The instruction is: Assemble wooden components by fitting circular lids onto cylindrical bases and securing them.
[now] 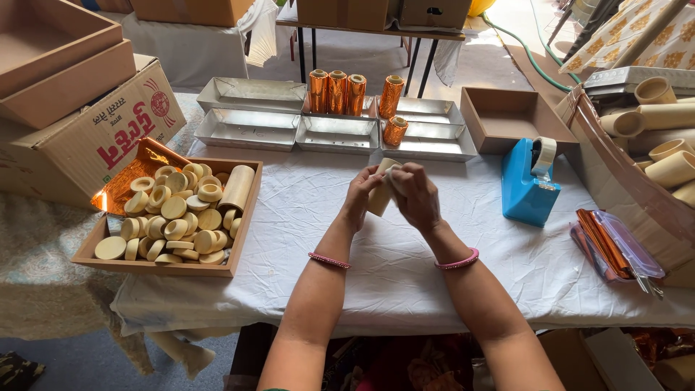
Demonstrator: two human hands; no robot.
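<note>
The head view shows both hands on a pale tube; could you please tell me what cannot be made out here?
- Pale tube: mostly hidden by left hand and right hand.
- Small cap on its top: covered by right fingers.
- Tubes at right: cut by frame edge.
- Tape dispenser: tape end too small.

Pretty bright, soft daylight all over, seems to come from the top right where the floor is blown out near white. The white cloth on the worktop (405, 261) runs close to overexposed but keeps its creases. Shadows are faint, just a soft one under the blue tape dispenser (531, 182). The copper foil rolls (337, 91) and metal trays (250, 129) throw some glare. Focus is sharp mid-frame, and the edges bow a little like a wide lens; the bottom corners go dim.
</note>
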